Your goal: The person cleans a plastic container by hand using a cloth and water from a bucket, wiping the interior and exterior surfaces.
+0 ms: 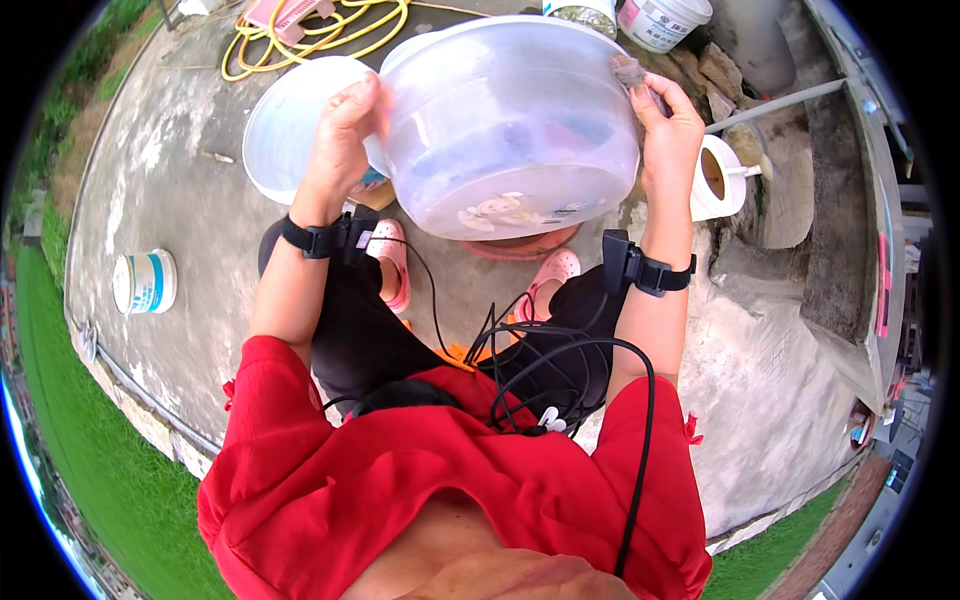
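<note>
A large translucent plastic basin point(517, 127) is tilted up before me, its underside with a faded printed picture facing me. At its left edge is my left hand point(349, 120), thumb up and fingertips motion-blurred; whether it grips the rim cannot be told. My right hand point(670, 124) is at the basin's right side, pinching a grey-brown scrubbing pad point(628, 71) against the wall. Below the basin, part of a reddish basin point(517, 246) shows between my feet. The contents of the reddish basin are hidden.
Left of the basin stands a white tub point(292, 127). A yellow hose point(375, 37) lies coiled beside a pink plastic crate point(289, 16). A white container with a handle point(716, 180), paint buckets point(664, 22) and stones point(720, 71) are on the right. Another bucket point(146, 281) sits far left. Black cables point(525, 352) cross my lap.
</note>
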Demonstrator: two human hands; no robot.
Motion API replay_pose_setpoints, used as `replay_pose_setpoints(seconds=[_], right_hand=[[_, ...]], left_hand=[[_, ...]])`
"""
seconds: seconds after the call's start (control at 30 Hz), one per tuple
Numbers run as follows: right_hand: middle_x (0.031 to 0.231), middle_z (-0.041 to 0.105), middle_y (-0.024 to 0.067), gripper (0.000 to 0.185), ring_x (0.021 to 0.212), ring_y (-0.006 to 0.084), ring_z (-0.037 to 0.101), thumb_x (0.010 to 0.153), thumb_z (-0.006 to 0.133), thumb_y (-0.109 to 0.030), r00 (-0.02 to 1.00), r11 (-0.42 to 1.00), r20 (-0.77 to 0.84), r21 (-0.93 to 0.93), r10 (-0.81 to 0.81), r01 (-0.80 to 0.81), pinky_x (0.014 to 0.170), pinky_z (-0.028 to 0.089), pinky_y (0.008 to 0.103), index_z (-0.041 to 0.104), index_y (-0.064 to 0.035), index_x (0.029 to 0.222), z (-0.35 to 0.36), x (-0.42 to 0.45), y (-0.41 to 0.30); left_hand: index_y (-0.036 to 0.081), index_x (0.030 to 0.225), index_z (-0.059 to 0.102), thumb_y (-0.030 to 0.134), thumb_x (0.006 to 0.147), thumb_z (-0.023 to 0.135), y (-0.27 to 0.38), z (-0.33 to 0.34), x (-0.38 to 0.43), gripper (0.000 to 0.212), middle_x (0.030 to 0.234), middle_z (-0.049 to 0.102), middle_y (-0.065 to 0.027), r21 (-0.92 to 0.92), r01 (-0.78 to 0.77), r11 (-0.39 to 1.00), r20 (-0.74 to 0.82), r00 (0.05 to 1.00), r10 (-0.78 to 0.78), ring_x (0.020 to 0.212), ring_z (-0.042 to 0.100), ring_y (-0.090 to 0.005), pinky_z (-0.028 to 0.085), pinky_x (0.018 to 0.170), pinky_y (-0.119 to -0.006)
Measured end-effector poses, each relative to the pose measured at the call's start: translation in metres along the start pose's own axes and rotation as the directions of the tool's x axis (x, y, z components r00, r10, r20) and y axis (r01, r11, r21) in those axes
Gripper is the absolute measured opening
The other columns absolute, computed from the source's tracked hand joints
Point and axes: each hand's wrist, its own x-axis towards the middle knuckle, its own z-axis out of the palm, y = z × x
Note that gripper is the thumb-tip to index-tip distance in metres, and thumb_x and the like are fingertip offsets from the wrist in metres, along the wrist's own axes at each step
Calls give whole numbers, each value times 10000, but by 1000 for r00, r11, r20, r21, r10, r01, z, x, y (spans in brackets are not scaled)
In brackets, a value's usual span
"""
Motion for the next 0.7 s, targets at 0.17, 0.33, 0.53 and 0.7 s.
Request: replay_pose_setpoints(seconds=[0.17, 0.33, 0.53, 0.7], right_hand=[[977, 638, -7, 214, 867, 88, 570, 897, 740, -143, 997, 991, 23, 113, -73, 70, 809, 466, 244, 679, -63, 1086, -3, 0, -3], [963, 614, -43, 192, 861, 48, 543, 925, 717, -176, 977, 986, 187, 147, -102, 75, 777, 435, 207, 626, -86, 1068, -10, -8, -24], [982, 631, -4, 139, 911, 136, 578, 857, 731, -115, 868, 900, 286, -41, -406, 434, 798, 443, 269, 667, -85, 976, 14, -24, -38], [1000, 639, 97, 158, 991, 245, 588, 788, 731, -63, 709, 612, 473, -370, -523, 699, 874, 449, 343, 675, -60, 935, 35, -38, -48]], left_hand=[[95, 893, 684, 434, 952, 615, 0, -11, 3, 351, 845, 669, 3, -205, 6, 979, -76, 997, -22, 756, 591, -129, 435, 746, -288], [73, 1057, 676, 368, 999, 555, -1, -16, 13, 324, 1038, 664, -42, -262, -2, 965, -9, 1000, 0, 1002, 578, -149, 408, 933, -328], [10, 1266, 609, 377, 1053, 399, 14, 20, 12, 474, 1290, 619, -86, 257, -327, 910, 117, 945, 307, 1264, 495, -186, 299, 1111, -357], [29, 1165, 642, 373, 1049, 455, 15, 29, 0, 409, 1087, 624, -33, 458, -307, 834, 274, 941, 196, 1078, 543, -140, 390, 989, -303]])
